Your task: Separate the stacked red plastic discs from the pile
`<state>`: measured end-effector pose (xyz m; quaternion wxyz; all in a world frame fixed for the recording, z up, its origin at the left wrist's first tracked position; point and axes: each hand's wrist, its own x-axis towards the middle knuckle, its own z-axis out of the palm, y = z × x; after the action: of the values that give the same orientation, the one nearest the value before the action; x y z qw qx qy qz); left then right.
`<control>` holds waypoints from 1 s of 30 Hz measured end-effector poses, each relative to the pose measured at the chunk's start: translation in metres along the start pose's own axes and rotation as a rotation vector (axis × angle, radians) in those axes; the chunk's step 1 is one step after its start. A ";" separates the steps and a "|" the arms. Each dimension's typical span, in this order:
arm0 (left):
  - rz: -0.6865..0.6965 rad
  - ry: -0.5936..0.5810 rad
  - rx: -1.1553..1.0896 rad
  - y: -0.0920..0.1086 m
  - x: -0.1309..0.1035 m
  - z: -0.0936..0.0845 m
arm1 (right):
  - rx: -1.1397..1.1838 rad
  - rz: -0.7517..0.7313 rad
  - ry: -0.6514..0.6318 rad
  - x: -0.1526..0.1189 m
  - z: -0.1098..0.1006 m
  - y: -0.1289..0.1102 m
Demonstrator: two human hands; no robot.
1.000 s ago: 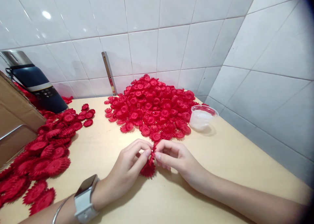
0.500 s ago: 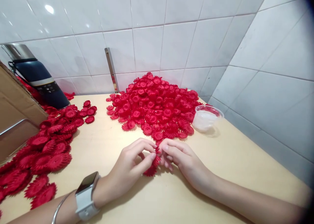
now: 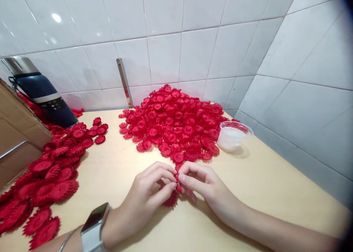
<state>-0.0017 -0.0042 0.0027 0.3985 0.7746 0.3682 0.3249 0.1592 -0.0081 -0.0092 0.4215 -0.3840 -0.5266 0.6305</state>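
In front of me my left hand [image 3: 150,187] is closed, its thumb and fingertips pinching a small red fringed rosette [image 3: 178,188]. My right hand [image 3: 206,182] meets it from the other side, thumb and index finger closed on the same small piece. Fingers cover much of it. Under the left fingertips shows another red fringed disc [image 3: 171,201], low over the table. Just beyond both hands spreads a large heap of red fringed rosettes [image 3: 176,125]. My left wrist wears a watch [image 3: 95,222].
More and larger red rosettes [image 3: 62,171] lie along the left, beside a cardboard box [image 3: 20,123] and a dark blue bottle [image 3: 45,88]. A clear plastic cup [image 3: 233,139] with whitish contents stands right of the heap. Tiled walls [image 3: 165,53] bound the table behind and right.
My right thumb and index finger have come closer to the left fingertips and onto the small red piece. The view has shifted slightly, so the hands appear a little lower.
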 end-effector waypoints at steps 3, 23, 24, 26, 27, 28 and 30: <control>0.019 0.022 0.024 0.000 -0.001 0.000 | -0.001 -0.003 0.020 0.000 0.000 0.001; 0.003 -0.002 -0.034 0.001 0.001 -0.003 | 0.035 -0.038 -0.078 -0.003 0.000 0.001; 0.002 -0.003 -0.041 0.001 0.001 -0.003 | 0.034 -0.045 -0.088 -0.002 0.000 0.001; -0.010 -0.010 -0.062 0.002 0.001 -0.004 | 0.033 -0.052 -0.106 -0.002 -0.001 0.001; -0.014 -0.012 -0.073 0.002 0.001 -0.004 | 0.033 -0.051 -0.113 -0.002 -0.001 0.001; -0.018 -0.015 -0.081 0.002 0.002 -0.004 | 0.032 -0.048 -0.116 -0.002 -0.001 0.001; -0.014 -0.020 -0.093 0.001 0.002 -0.003 | 0.024 -0.038 -0.108 -0.003 -0.001 -0.001</control>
<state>-0.0030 -0.0011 0.0054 0.4400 0.7560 0.3541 0.3309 0.1616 -0.0102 -0.0087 0.4091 -0.3343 -0.5480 0.6485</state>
